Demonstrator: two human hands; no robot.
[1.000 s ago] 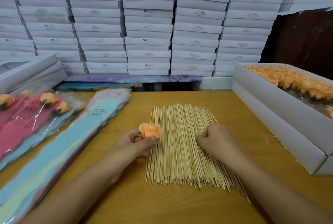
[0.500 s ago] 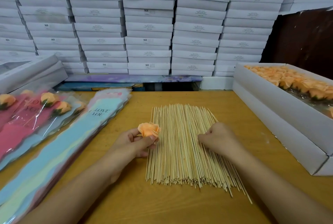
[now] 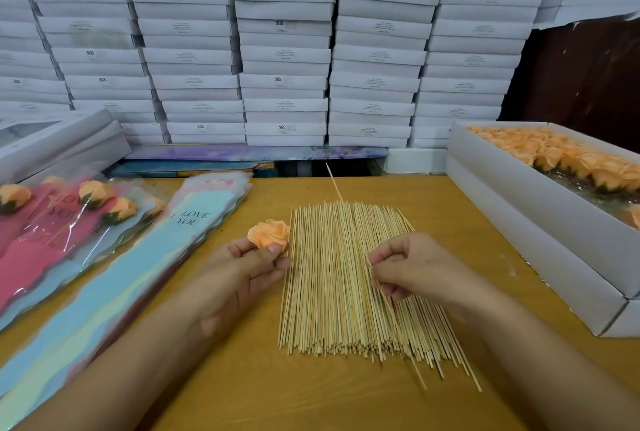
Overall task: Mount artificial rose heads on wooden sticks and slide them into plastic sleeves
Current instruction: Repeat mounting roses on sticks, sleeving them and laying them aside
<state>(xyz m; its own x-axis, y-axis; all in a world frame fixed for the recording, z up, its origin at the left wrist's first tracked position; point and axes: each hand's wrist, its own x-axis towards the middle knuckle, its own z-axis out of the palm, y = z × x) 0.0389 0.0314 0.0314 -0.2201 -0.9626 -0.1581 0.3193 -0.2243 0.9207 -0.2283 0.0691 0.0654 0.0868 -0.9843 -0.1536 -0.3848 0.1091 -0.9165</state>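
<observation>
Now the left hand pinches one orange rose head, and the right hand pinches one stick above the stick pile on the desk.

Stacks of flat white cartons fill the wall from 10 to 1 o'clock behind a wooden table; dark brown wall at 2 o'clock.

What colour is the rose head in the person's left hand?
Pale peach-orange. The rose head, pinched in the left hand, shows best in the head view.
</observation>
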